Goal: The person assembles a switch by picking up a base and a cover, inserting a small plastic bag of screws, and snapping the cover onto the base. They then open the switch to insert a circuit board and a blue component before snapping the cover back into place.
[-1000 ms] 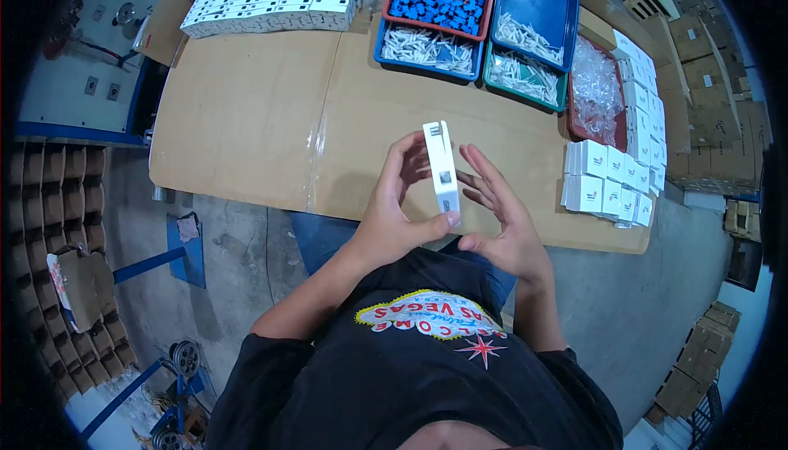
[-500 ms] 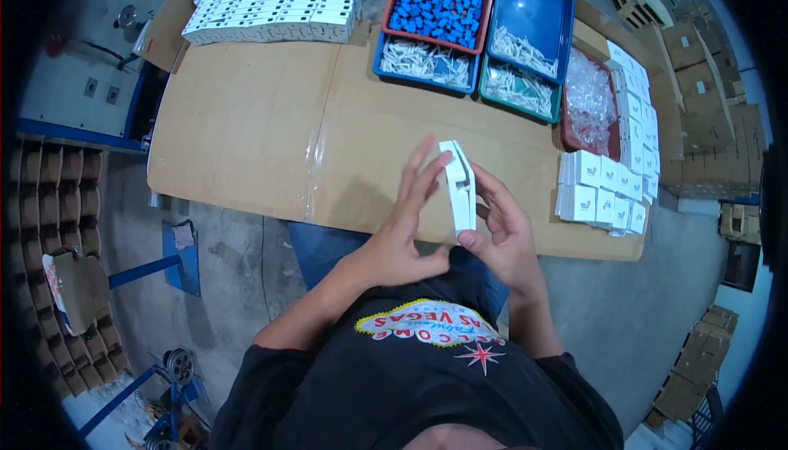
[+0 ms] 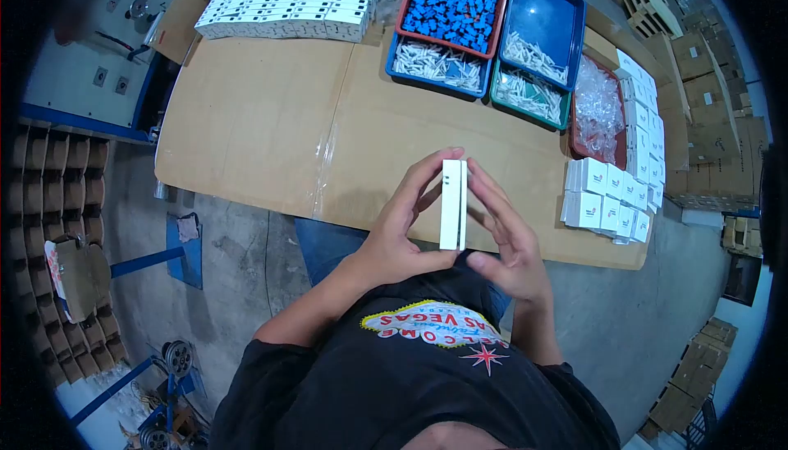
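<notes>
A slim white box-like case [image 3: 451, 204] is held on edge above the front edge of the cardboard-covered table. A thin dark seam runs down its narrow side, toward the right. My left hand [image 3: 398, 236] grips it from the left, with fingers at the top end and thumb at the bottom. On the other side, my right hand [image 3: 517, 245] has its fingertips against the upper right of the case. Its thumb lies close to the lower end; whether it touches is hard to tell. The wide faces of the case are largely hidden.
Cardboard [image 3: 246, 130] covers the table. Stacked white pieces [image 3: 287, 11] stand at the back left. Trays hold blue parts [image 3: 451, 6], white slender parts [image 3: 435, 64] and clear plastic bags [image 3: 597, 109]. White printed boxes [image 3: 603, 195] are stacked at the right. A blue-framed stand [image 3: 185, 253] is left on the floor.
The white case has turned from tilted to upright, and its wide gap has narrowed to a thin seam. My left fingers have come onto its top end; my right thumb has shifted down.
</notes>
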The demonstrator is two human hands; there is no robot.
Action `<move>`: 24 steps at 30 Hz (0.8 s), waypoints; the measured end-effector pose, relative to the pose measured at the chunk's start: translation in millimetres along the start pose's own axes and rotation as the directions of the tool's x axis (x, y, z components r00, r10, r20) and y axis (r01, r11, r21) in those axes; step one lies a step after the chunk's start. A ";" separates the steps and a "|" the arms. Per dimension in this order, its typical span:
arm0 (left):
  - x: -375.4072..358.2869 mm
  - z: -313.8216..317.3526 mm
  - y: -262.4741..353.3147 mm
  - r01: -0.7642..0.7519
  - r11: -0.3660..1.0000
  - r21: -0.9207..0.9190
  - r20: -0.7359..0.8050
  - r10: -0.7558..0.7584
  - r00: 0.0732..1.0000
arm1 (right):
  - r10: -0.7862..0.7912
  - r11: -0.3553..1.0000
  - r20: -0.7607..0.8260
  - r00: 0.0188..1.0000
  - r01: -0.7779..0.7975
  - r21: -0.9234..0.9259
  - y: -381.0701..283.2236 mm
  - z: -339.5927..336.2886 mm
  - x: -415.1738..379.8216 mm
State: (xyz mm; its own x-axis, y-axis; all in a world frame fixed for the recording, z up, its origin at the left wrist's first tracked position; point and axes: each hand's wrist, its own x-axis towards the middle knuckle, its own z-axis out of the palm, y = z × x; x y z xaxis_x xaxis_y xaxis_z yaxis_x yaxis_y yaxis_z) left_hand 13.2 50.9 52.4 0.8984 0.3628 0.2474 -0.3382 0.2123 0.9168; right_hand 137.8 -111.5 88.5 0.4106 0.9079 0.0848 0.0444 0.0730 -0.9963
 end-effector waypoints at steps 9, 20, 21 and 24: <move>1.3 6.0 -2.4 -0.123 0.842 0.526 0.173 0.035 0.984 | 0.099 0.995 -0.222 0.970 -0.103 -0.008 5.7 9.7 0.4; -12.3 21.4 -7.9 0.634 0.642 -0.431 0.178 -0.629 0.757 | -0.163 0.840 0.028 0.986 0.154 -0.520 7.4 10.4 -7.6; -12.7 21.9 -7.5 0.663 0.651 -0.371 0.179 -0.650 0.739 | -0.166 0.837 0.017 0.986 0.150 -0.526 10.5 13.0 -11.1; -18.2 27.1 -10.3 0.657 0.661 -0.363 0.082 -0.680 0.729 | -0.162 0.802 0.026 0.986 0.147 -0.578 18.6 11.3 -13.0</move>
State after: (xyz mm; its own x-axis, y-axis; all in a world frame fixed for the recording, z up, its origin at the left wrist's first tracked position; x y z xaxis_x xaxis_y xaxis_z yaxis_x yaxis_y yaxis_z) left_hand 7.9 17.5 46.9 0.9077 0.0462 -0.4171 0.2650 0.7077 0.6549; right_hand 123.0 -117.3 68.8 0.3738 0.8946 0.2449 0.6227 -0.0463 -0.7811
